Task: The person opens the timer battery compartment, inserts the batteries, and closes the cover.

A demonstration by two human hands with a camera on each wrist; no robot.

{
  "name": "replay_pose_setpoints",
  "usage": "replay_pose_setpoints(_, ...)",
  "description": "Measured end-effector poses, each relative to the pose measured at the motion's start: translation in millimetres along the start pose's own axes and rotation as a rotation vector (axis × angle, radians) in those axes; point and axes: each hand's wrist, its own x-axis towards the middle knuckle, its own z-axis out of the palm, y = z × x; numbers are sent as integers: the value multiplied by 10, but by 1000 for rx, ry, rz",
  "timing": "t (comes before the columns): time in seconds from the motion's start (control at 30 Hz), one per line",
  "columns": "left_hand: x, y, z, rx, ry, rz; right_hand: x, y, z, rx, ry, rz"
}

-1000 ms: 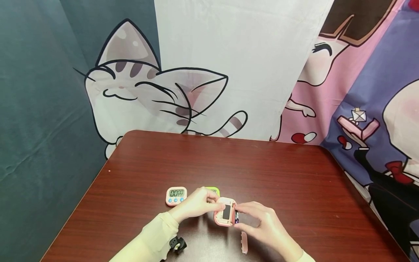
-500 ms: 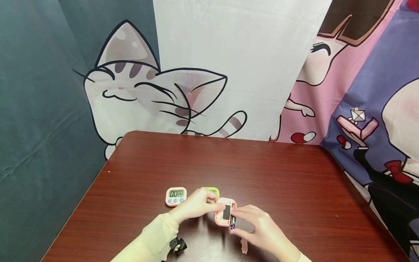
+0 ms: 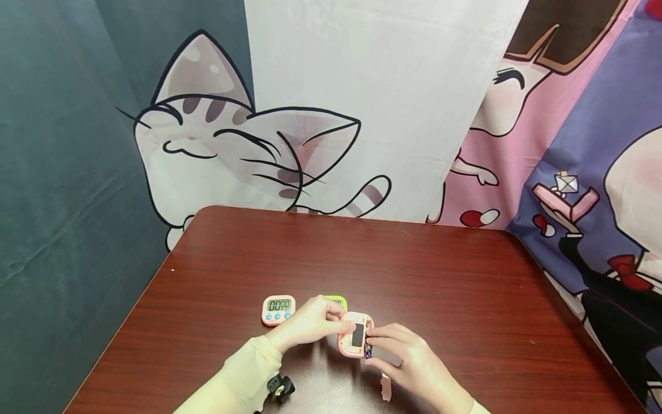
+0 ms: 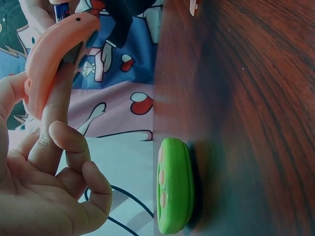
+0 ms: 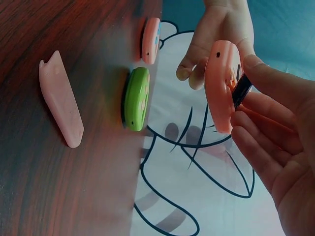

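Note:
A pink digital timer (image 3: pixel 358 336) is held up off the table with its back towards me, pinched between the thumb and a finger of my left hand (image 3: pixel 312 325). At its right edge, the fingers and thumb of my right hand (image 3: pixel 408 353) pinch a dark battery (image 5: pixel 241 92). That battery sits at a slant against the timer's open battery slot in the right wrist view, one end in at the slot. From the left wrist view the timer's curved pink case (image 4: pixel 51 56) shows edge-on. A loose pink battery cover (image 3: pixel 386 388) lies on the table below my right hand.
Beyond my left hand lies a green timer (image 4: pixel 174 187), partly hidden in the head view. Another pink timer (image 3: pixel 278 310) with blue buttons and a lit display stands to its left. The brown table (image 3: pixel 439 276) runs back to printed curtains (image 3: pixel 383 103).
The right fingers shifted left with the battery, bringing it from beyond the timer's right edge up against the slot. My left hand and the timer stayed in place.

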Motion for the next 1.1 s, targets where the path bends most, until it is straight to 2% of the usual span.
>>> replay_pose_setpoints(0.33,1,-11,-3,41,-34,12,-1,-3,29,-19,32,65)
replay_pose_setpoints(0.5,-1,15,-29,43,-35,36,-19,-25,3,-86,-16,231)
replay_pose_setpoints(0.63,-5,14,-36,60,-67,66,-20,-34,-20,-148,-113,320)
replay_pose_setpoints(0.83,-9,-25,-9,48,-136,106,-30,-29,-12,-167,-197,313)
replay_pose_setpoints(1.1,-13,-32,10,19,-164,93,-41,-12,-1,-112,-192,275)
